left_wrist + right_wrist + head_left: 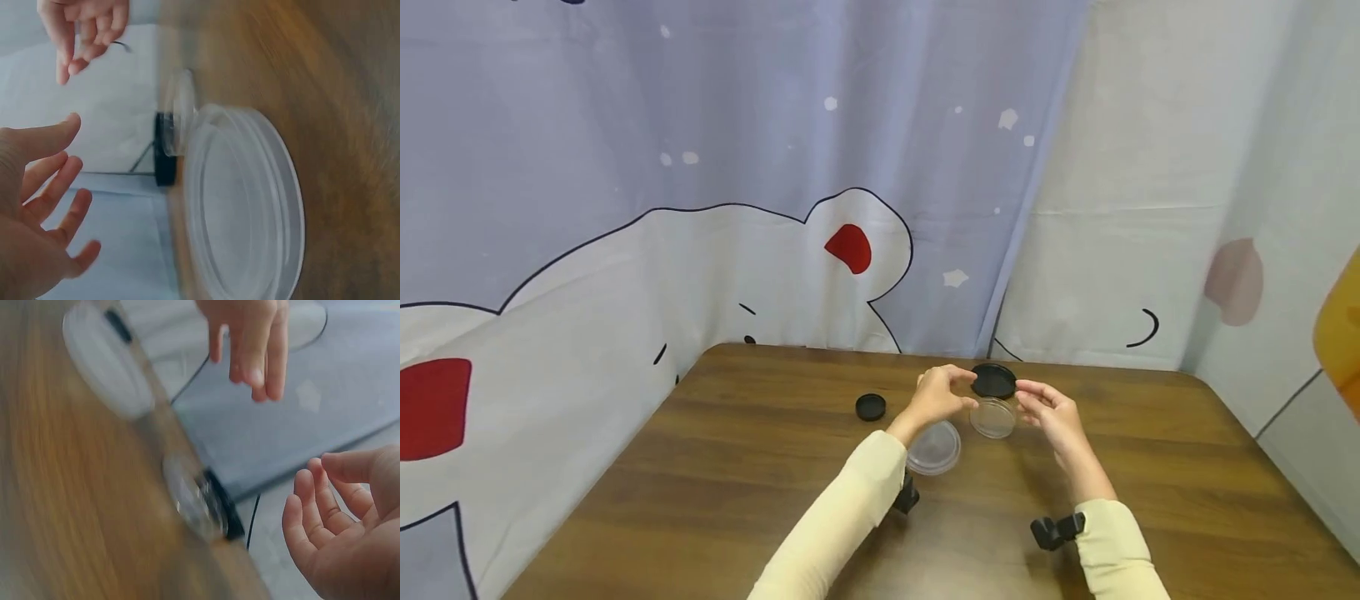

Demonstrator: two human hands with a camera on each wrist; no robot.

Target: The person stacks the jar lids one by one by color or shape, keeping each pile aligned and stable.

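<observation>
My left hand [936,395] hovers over the table with thumb and fingers spread apart, holding nothing. Facing it, my right hand [1057,417] is also empty, its fingers loosely bent in the right wrist view. Between and beyond the hands lies a large black round lid [996,381]. Just in front of that is a small clear round dish [993,421], close to the lid's edge. A larger translucent round lid [244,206] lies flat near my left wrist. Farther left in the head view sits a small black round lid [870,407].
The brown wooden table [737,467] carries all the round pieces. A printed curtain [760,125] hangs along its back edge and sides. Black wrist cameras [1057,531] sit on both forearms.
</observation>
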